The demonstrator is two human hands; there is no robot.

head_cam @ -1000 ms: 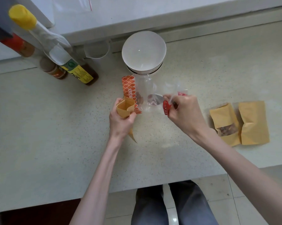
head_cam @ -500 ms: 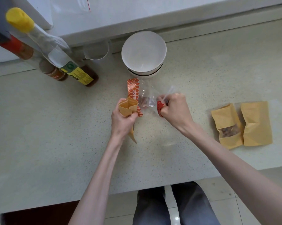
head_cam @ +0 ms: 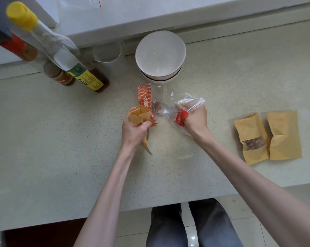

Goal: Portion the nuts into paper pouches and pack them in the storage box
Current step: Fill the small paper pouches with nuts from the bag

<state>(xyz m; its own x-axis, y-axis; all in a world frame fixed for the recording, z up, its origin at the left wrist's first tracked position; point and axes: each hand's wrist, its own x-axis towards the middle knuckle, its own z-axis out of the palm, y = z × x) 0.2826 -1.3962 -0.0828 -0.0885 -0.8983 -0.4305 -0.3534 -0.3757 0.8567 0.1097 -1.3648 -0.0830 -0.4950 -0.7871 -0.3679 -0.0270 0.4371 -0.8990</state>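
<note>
Your left hand [head_cam: 135,129] grips an open paper pouch [head_cam: 139,115] by its middle; your right hand [head_cam: 195,117] pinches the clear nut bag [head_cam: 165,111], a few nuts inside. Two pouches [head_cam: 268,138] lie to the right, one showing nuts. The white bowl [head_cam: 160,54] holds nothing.

Head cam, looks steeply down, close over counter [head_cam: 61,157]

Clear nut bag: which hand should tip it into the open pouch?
Right. The right hand already grips the clear nut bag beside the paper pouch, whose open mouth the left hand holds upward.
</note>
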